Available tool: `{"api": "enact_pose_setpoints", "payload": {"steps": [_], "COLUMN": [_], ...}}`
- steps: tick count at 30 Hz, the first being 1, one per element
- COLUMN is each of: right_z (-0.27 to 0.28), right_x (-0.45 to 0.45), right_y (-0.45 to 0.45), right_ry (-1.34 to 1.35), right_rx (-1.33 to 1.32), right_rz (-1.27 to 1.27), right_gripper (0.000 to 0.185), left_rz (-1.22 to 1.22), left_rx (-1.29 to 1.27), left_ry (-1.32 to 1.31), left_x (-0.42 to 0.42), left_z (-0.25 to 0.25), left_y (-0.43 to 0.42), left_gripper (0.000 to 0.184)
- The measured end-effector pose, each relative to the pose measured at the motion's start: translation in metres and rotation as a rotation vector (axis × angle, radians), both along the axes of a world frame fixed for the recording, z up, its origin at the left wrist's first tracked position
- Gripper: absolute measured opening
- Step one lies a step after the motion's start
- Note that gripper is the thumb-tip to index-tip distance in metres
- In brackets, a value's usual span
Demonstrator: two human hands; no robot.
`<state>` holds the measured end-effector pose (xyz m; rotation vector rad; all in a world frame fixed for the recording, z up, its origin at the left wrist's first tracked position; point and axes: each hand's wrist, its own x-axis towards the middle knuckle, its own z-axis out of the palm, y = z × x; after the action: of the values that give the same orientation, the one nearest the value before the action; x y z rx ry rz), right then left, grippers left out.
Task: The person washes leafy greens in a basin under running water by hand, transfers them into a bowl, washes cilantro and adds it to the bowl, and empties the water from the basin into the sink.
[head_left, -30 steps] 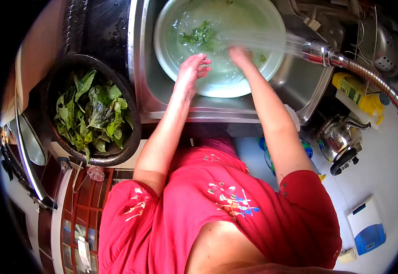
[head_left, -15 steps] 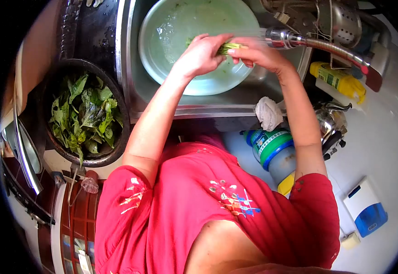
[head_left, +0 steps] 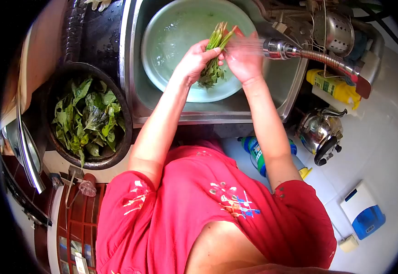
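A bunch of leafy greens (head_left: 213,68) is in my left hand (head_left: 195,60), with my thumb and fingers closed round its stems. The stem ends point up and away, and the dark leaves hang down over the pale green basin (head_left: 162,75). Right beside the stems, my right hand (head_left: 244,61) is in the water spray, its fingers stretched out and partly blurred. Water comes sideways from the metal spray head (head_left: 276,49) onto that hand. The basin holds water with small green bits in it.
The basin sits in a steel sink (head_left: 137,91). To the left, a dark round pot (head_left: 128,123) is full of loose green leaves (head_left: 89,114). On the right are a yellow bottle (head_left: 333,86), a steel kettle (head_left: 317,130) and a perforated metal holder (head_left: 338,34).
The greens have turned from lying sideways between both hands to standing stems-up in my left hand. My right hand has released the stems and moved left, into the spray.
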<state>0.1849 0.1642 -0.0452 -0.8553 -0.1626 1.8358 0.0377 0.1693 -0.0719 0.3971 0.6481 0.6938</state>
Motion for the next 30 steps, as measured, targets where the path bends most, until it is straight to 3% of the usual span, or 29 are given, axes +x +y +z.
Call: {"api": "enact_pose_setpoints", "payload": {"steps": [1,2,4,5,7,9,10,14,17,18,21,25,28,30], "right_z": [0.001,0.002,-0.009,-0.017,-0.019,-0.005,-0.007,-0.027,-0.019,-0.025,-0.026,-0.013,-0.014,-0.016], "right_x": [-0.006,-0.017,-0.027,-0.028,-0.029,-0.024,-0.021,0.0,-0.005,0.001,-0.001,-0.009,-0.006,-0.004], "right_y": [0.001,0.003,0.003,0.004,0.013,0.023,0.026,0.025,0.024,0.025,0.021,0.007,0.006,0.007], "right_ry": [-0.019,-0.354,-0.737,-0.928,-0.901,-0.864,-0.905,-0.484,-0.29,0.039,-0.175,-0.586,-0.633,-0.683], "right_rx": [0.032,-0.016,0.118,0.188,0.015,-0.142,-0.211,-0.224,-0.213,-0.132,-0.145,0.027,-0.046,-0.121], "right_rz": [0.052,0.035,0.079,0.101,0.03,0.085,0.13,0.065,0.065,0.147,0.189,0.245,0.239,0.209], "right_gripper": [0.036,0.032,0.034,0.035,0.029,0.031,0.038,0.049,0.054,0.059,0.063,0.039,0.029,0.03], "left_rz": [-0.015,-0.03,-0.177,-0.116,0.013,-0.182,-0.15,0.11,-0.041,-0.048,-0.106,-0.05,-0.086,-0.081], "left_rx": [0.068,0.135,0.263,0.369,0.586,0.213,0.073,-0.318,-0.217,-0.196,-0.058,-0.083,-0.031,-0.041], "left_ry": [0.126,0.252,0.636,0.661,0.707,0.206,0.137,-0.15,0.004,0.081,0.191,0.262,0.292,0.173], "left_x": [0.002,0.007,0.009,0.012,0.019,0.004,0.004,0.005,0.007,0.009,0.01,0.014,0.015,0.013], "left_z": [-0.001,-0.001,0.021,0.017,0.007,0.01,0.011,-0.005,-0.004,-0.006,-0.01,-0.021,-0.018,-0.01], "left_y": [-0.001,-0.004,-0.002,-0.006,-0.011,-0.008,-0.01,-0.014,-0.018,-0.019,-0.018,-0.02,-0.02,-0.018], "left_gripper": [0.025,0.027,0.036,0.038,0.042,0.044,0.044,0.042,0.033,0.025,0.019,0.017,0.02,0.023]}}
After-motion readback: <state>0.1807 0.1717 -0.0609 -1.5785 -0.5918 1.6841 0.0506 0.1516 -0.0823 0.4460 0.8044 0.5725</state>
